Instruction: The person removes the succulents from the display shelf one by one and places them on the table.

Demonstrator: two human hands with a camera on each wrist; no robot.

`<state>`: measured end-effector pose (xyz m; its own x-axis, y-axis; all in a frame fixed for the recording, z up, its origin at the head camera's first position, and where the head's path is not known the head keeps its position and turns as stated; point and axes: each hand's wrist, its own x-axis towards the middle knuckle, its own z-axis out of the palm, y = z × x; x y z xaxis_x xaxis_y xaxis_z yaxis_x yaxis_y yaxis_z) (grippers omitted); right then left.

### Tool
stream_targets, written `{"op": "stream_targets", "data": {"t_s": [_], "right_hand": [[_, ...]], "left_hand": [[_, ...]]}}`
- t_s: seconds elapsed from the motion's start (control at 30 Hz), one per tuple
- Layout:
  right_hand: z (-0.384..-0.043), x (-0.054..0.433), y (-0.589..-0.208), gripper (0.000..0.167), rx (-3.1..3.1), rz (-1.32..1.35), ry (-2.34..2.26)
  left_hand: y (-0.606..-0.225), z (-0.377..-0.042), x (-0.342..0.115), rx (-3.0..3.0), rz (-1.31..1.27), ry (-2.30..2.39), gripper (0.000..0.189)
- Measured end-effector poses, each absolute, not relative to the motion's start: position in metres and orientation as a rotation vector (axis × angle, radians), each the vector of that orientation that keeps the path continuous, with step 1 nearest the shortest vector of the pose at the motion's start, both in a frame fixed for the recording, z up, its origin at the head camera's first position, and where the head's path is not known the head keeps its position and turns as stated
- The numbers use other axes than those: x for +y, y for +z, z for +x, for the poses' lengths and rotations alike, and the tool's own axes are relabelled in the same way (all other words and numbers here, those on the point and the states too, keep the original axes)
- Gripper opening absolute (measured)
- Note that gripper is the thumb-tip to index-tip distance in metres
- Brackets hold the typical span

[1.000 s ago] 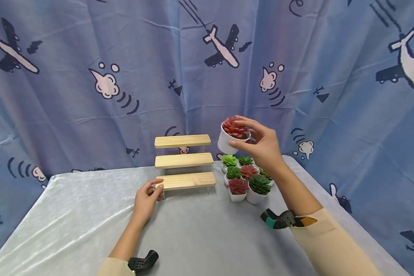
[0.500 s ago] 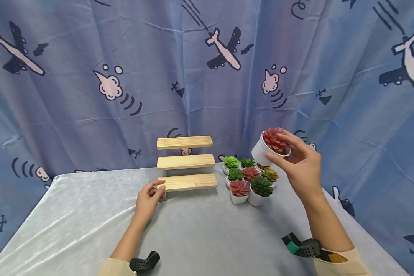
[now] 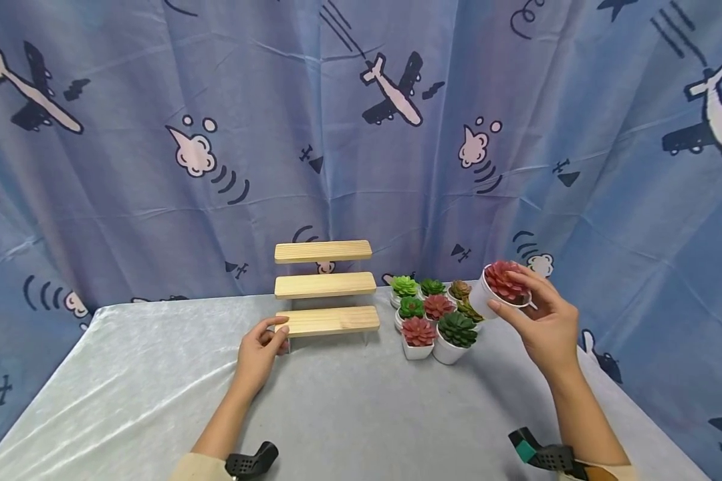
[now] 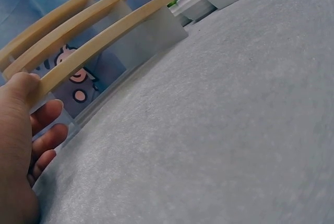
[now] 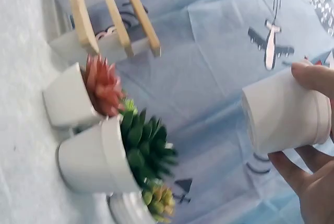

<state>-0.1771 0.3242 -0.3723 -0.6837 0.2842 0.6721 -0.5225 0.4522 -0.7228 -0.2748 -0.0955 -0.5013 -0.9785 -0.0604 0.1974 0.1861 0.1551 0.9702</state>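
Note:
My right hand (image 3: 550,331) holds a white pot with a red succulent (image 3: 505,280) in the air, the pot tilted, thumb on one side and fingers on the other. The right wrist view shows the pot's white side (image 5: 284,112) in that grip. My left hand (image 3: 261,351) pinches the left end of the lowest board of a three-tier wooden display stand (image 3: 331,321), the thumb (image 4: 23,85) against the wood and the other fingers curled below. Close to the held pot, on its left, stands a group of potted succulents (image 3: 438,307), red, green and yellowish.
A grey-white cloth (image 3: 361,414) covers the table. Behind it hangs a blue curtain (image 3: 265,167) printed with planes. In the right wrist view, a dark green succulent (image 5: 146,143) and a red one (image 5: 104,85) stand close together in white pots.
My right hand has carried the red succulent rightward from above the group, then lower, to the group's right side. The left hand stays on the stand's lowest board.

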Motion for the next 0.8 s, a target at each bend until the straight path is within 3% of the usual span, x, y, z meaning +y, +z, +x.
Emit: {"op": "stream_targets", "data": {"t_s": [0.8], "right_hand": [[-0.208, 0.382, -0.463, 0.053, -2.144, 0.050, 1.277]], "left_hand": [[-0.499, -0.272, -0.092, -2.240, -0.105, -1.897, 0.027]]}}
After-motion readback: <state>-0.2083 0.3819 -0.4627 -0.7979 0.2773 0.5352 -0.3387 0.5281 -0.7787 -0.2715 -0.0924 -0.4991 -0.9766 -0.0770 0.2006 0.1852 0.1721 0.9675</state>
